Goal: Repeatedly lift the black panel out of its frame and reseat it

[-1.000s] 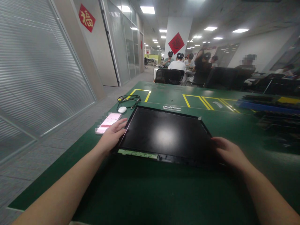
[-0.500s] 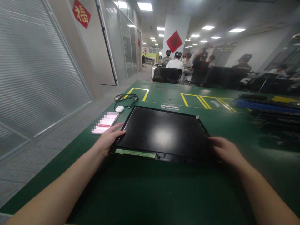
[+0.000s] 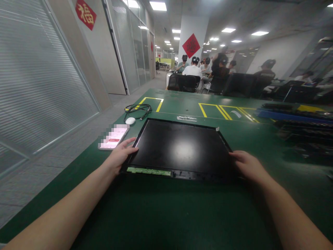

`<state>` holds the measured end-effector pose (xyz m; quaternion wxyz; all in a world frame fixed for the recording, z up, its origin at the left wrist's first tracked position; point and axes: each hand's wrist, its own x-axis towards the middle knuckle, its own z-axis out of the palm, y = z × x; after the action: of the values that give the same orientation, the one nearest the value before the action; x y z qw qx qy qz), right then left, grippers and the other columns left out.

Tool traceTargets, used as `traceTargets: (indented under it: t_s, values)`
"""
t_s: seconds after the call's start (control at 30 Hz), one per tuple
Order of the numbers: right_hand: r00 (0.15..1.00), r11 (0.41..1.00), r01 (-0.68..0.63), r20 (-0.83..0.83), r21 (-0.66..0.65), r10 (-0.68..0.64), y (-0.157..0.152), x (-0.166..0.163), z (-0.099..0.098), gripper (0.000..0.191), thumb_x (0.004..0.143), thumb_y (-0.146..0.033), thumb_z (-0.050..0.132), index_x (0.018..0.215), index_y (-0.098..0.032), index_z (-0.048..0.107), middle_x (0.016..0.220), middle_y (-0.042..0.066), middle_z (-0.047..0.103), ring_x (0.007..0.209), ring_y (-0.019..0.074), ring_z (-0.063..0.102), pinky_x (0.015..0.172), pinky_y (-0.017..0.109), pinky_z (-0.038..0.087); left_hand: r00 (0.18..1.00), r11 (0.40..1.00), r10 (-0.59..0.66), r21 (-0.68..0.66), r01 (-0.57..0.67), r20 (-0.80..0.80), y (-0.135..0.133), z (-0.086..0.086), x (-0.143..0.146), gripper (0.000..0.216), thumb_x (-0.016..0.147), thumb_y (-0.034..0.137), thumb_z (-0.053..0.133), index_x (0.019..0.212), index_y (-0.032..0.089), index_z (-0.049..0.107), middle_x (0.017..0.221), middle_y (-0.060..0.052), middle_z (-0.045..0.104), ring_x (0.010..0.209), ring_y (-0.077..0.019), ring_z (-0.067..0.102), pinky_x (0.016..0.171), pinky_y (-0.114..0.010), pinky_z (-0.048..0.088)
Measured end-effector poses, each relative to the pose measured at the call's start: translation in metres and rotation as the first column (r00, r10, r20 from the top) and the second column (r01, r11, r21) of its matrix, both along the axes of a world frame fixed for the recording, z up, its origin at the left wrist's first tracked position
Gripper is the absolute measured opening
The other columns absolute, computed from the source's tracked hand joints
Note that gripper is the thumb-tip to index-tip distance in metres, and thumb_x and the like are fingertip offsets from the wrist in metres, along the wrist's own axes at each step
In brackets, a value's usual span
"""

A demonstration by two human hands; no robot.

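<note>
Between my hands is a black display panel [image 3: 179, 146], its dark screen facing up and a bright reflection on it. A green strip [image 3: 149, 172] runs along the left part of its near edge, and a small pale tab sits at its far right corner. My left hand [image 3: 122, 154] grips the panel's left edge, thumb on top and fingers along the side. On the opposite edge, my right hand [image 3: 247, 165] holds on with the thumb above; its other fingers are mostly hidden underneath.
A lit phone [image 3: 114, 137], a white mouse [image 3: 130, 121] and a coiled black cable [image 3: 137, 110] lie left of the panel on the green table [image 3: 177, 215]. Dark stacked parts [image 3: 304, 130] stand at the right. Beyond the table, several people sit near chairs.
The view has shifted slightly, so the whole scene sits a little further left. Both hands keep their hold on the panel, which shows no clear movement over the table.
</note>
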<state>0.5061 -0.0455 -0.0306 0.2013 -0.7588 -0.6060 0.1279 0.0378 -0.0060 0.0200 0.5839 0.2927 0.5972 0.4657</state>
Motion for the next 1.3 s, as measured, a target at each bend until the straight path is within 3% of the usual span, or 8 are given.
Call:
traceTargets:
  t_s: [0.23, 0.53, 0.7, 0.87, 1.0, 1.2, 1.3]
  values:
    - [1.000, 1.000, 0.000, -0.019, 0.011, 0.000, 0.000, 0.002, -0.002, 0.044, 0.073, -0.016, 0.053, 0.108, -0.024, 0.078, 0.125, 0.006, 0.069, 0.116, 0.0250, 0.064, 0.105, 0.038, 0.048, 1.000, 1.000, -0.004, 0.018, 0.004, 0.004, 0.001, -0.003, -0.001, 0.067, 0.082, -0.003, 0.062, 0.142, 0.023, 0.050, 0.082, -0.003, 0.077, 0.045, -0.0165, 0.069, 0.045, -0.025, 0.060]
    - [1.000, 1.000, 0.008, 0.010, -0.012, -0.008, 0.001, 0.001, -0.001, 0.046, 0.074, -0.017, 0.051, 0.112, -0.019, 0.077, 0.126, 0.009, 0.068, 0.115, 0.0265, 0.065, 0.103, 0.039, 0.049, 1.000, 0.998, -0.007, -0.065, 0.009, 0.025, 0.005, -0.006, -0.003, 0.061, 0.089, 0.001, 0.056, 0.146, 0.020, 0.047, 0.062, -0.001, 0.072, 0.041, -0.0187, 0.068, 0.041, -0.025, 0.057]
    - [1.000, 1.000, 0.007, 0.014, 0.001, -0.007, 0.001, 0.003, -0.003, 0.044, 0.073, -0.017, 0.051, 0.108, -0.022, 0.078, 0.125, 0.008, 0.069, 0.114, 0.0273, 0.065, 0.104, 0.041, 0.049, 0.992, 0.999, -0.036, -0.003, 0.037, 0.121, 0.005, -0.006, -0.004, 0.057, 0.092, 0.003, 0.052, 0.147, 0.019, 0.046, 0.068, -0.002, 0.074, 0.046, -0.0170, 0.070, 0.044, -0.023, 0.058]
    - [1.000, 0.999, -0.003, 0.028, 0.035, 0.002, 0.002, 0.003, -0.006, 0.044, 0.071, -0.015, 0.051, 0.105, -0.021, 0.078, 0.124, 0.009, 0.069, 0.114, 0.0275, 0.065, 0.104, 0.041, 0.048, 0.982, 0.998, 0.019, 0.061, -0.031, 0.188, 0.001, -0.002, -0.001, 0.057, 0.093, 0.007, 0.054, 0.147, 0.025, 0.046, 0.079, -0.002, 0.077, 0.048, -0.0149, 0.070, 0.047, -0.023, 0.059]
    - [1.000, 0.999, -0.006, 0.029, 0.048, 0.004, 0.003, 0.003, -0.007, 0.044, 0.071, -0.014, 0.050, 0.105, -0.020, 0.077, 0.121, 0.010, 0.070, 0.111, 0.0271, 0.066, 0.102, 0.041, 0.050, 0.965, 0.993, -0.066, 0.110, 0.039, 0.255, 0.000, -0.005, -0.003, 0.059, 0.091, 0.008, 0.060, 0.146, 0.021, 0.047, 0.087, -0.006, 0.078, 0.056, -0.0179, 0.074, 0.051, -0.026, 0.062]
    - [1.000, 0.999, -0.010, 0.001, 0.039, 0.010, 0.003, 0.004, -0.007, 0.047, 0.072, -0.014, 0.047, 0.109, -0.015, 0.075, 0.122, 0.013, 0.069, 0.106, 0.0266, 0.067, 0.098, 0.040, 0.052, 0.942, 0.969, -0.217, 0.175, 0.175, 0.258, 0.004, -0.019, -0.015, 0.086, 0.076, 0.005, 0.077, 0.152, 0.025, 0.041, 0.099, -0.009, 0.079, 0.072, -0.0256, 0.078, 0.064, -0.033, 0.065]
    - [1.000, 0.999, -0.003, -0.018, 0.045, 0.004, 0.002, 0.003, -0.006, 0.045, 0.071, -0.014, 0.049, 0.107, -0.018, 0.076, 0.121, 0.011, 0.069, 0.105, 0.0259, 0.068, 0.097, 0.039, 0.053, 0.926, 0.955, -0.269, 0.195, 0.222, 0.264, 0.005, -0.020, -0.017, 0.089, 0.072, 0.006, 0.080, 0.151, 0.024, 0.044, 0.104, -0.012, 0.079, 0.077, -0.0282, 0.079, 0.067, -0.035, 0.065]
